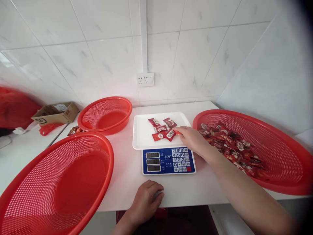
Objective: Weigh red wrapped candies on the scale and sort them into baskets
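Observation:
My right hand reaches over the right side of the scale's white tray, its fingertips closed on a small red candy packet. Several red wrapped candies lie in a loose group on the tray beside it. Below the tray is the scale's blue panel with keys and lit displays. My left hand rests at the table's front edge, below the scale, fingers loosely curled, thumb apart, holding nothing I can see.
To the right, a red mesh basket holds many red candy packets. On the left stand a large red basket and a smaller one behind it. Farther left are a cardboard box and a red bag.

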`<control>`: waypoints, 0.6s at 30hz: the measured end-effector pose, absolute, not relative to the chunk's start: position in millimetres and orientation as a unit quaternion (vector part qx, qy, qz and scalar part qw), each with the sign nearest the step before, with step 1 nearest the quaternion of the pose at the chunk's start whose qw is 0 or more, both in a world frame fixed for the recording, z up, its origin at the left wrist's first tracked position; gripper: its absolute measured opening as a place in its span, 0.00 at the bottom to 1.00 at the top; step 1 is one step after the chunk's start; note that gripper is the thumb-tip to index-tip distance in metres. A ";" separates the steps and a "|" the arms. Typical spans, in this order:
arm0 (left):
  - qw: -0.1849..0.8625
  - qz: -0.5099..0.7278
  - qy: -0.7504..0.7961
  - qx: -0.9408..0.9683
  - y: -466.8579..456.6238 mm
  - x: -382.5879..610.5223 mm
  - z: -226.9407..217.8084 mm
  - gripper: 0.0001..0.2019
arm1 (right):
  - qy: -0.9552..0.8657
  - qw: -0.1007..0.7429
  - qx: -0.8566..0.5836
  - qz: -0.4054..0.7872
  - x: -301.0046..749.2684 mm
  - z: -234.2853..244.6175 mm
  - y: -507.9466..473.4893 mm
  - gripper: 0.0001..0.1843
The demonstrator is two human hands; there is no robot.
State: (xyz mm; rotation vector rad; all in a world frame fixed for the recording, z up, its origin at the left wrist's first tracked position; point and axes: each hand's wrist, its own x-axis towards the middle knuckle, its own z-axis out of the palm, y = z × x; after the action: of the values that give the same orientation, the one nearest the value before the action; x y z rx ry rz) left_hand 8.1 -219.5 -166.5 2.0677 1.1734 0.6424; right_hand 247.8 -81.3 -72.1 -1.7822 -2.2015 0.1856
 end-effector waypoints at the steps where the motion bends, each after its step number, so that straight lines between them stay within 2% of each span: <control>1: 0.334 0.248 0.450 0.790 -219.7 8.1 -166.6 0.07 | -0.758 0.154 -0.631 0.055 248.3 -71.7 -80.0 0.23; 5: 0.334 0.259 0.453 0.785 -219.7 8.4 -168.7 0.08 | -0.741 0.153 -0.653 0.031 246.7 -70.2 -76.0 0.23; 8: 0.333 0.275 0.446 0.784 -218.6 8.1 -174.7 0.09 | -0.762 0.140 -0.630 0.057 243.0 -73.9 -72.4 0.22; 13: 0.340 0.278 0.437 0.785 -214.9 6.1 -188.8 0.11 | -0.763 0.110 -0.634 0.063 240.1 -69.2 -60.2 0.16; 15: 0.350 0.277 0.437 0.781 -213.4 5.6 -192.0 0.12 | -0.740 0.144 -0.656 0.044 233.8 -56.7 -52.6 0.14; 18: 0.369 0.263 0.451 0.769 -211.6 6.0 -192.4 0.12 | -0.742 0.248 -0.617 0.085 203.2 -33.9 -37.3 0.12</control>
State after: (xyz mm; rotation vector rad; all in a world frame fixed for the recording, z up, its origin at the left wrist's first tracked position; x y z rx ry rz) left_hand 6.0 -211.6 -192.4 1.9729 1.1574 0.6760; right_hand 203.2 -37.3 -33.9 -1.6825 -2.0215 0.2307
